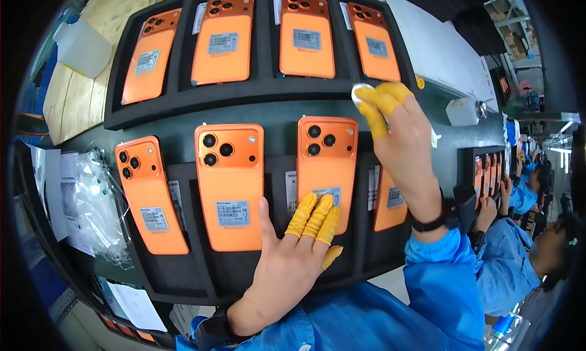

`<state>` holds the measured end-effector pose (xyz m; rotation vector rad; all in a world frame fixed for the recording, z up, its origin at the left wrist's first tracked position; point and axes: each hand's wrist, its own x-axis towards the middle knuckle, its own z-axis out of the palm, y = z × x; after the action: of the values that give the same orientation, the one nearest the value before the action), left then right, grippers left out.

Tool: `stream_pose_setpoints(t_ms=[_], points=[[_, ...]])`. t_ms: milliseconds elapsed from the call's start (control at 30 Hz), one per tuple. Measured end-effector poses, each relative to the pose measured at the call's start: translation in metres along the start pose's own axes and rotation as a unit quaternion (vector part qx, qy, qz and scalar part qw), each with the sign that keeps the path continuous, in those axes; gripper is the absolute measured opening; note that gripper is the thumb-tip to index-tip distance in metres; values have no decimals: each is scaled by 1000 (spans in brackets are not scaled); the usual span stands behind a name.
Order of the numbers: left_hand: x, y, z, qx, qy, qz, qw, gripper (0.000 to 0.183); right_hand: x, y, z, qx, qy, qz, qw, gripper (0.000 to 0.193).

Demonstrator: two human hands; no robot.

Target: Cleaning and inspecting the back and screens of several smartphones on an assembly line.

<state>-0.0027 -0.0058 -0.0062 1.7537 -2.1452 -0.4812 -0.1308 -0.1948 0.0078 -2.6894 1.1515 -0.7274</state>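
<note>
1. The orange phone [327,168] being worked on lies third from the left in the near black tray [174,281]. Its camera end pokes out past the tray's far edge.
2. The left hand [290,265] lies flat, fingers side by side and thumb out wide. Its fingertips, in yellow covers [301,217], rest on the phone's grey label [321,191]. The thumb is by the second phone [231,174] – I can't tell if it touches.
3. The right hand [400,134] is pinched around a small white pad [356,95]. It is up off the phone, by the far tray [262,98].
4. My guess is that this is a wiping step, with one hand keeping the phone still. The next move would call for bringing the pad to the phone and rubbing softly, so it doesn't slide.
5. The near tray has four phones. The last one [390,198] is partly behind the right arm.
6. The far tray has four phones too, one in each slot, backs up.
7. To the left is a pile of clear plastic bags [101,211]. Behind it stands a cloudy white jug [84,51] – I can't tell how full.
8. To the right are a small pale bottle [464,112] and a co-worker [510,247] in blue, beside another tray [469,159] of orange phones.
</note>
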Motion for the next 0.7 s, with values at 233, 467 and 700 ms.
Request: stream_pose_setpoints(t_ms=[233, 467, 700], points=[[1, 0, 2, -1, -13, -5, 1000, 52, 8, 22, -2, -58, 33, 3, 998, 23], [-1, 0, 3, 7, -30, -7, 999, 53, -9, -32, 13, 16, -62, -119, 991, 27], [-1, -1, 5, 2, -19, -3, 1000, 53, -34, -19, 14, -48, 21, 4, 999, 24]])
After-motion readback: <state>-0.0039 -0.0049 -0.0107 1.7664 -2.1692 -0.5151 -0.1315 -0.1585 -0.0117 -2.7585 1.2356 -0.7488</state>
